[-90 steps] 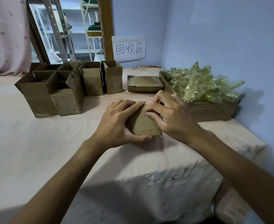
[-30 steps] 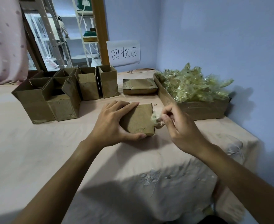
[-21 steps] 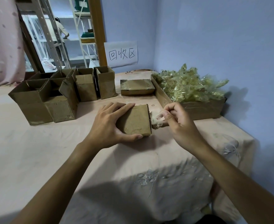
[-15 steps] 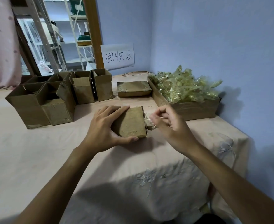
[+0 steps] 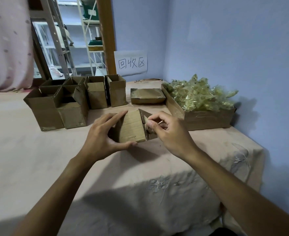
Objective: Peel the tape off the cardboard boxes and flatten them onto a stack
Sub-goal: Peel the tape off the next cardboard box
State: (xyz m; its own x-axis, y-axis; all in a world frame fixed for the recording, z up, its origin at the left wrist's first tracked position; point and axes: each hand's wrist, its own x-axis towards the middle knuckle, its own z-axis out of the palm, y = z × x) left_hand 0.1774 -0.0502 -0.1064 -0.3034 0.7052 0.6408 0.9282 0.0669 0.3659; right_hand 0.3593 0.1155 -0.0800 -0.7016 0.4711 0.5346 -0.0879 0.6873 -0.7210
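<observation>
Here, left hand [image 5: 102, 138] gripping ridged cardboard box [image 5: 131, 129], right hand [image 5: 171, 134] pinching crinkly tape [image 5: 146, 120]

matt cardboard box [image 5: 131, 127], glossy crinkled plastic tape [image 5: 198, 95], embroidered tablecloth [image 5: 174, 176].

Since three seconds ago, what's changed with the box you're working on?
The right hand, then picking at the right edge of the box, has pulled tape loose and now pinches it beside that end, where a flap stands open. The left hand has tilted the box up. Unchanged: the left hand's grip, the open boxes, the flat box, the tape tray.
</observation>
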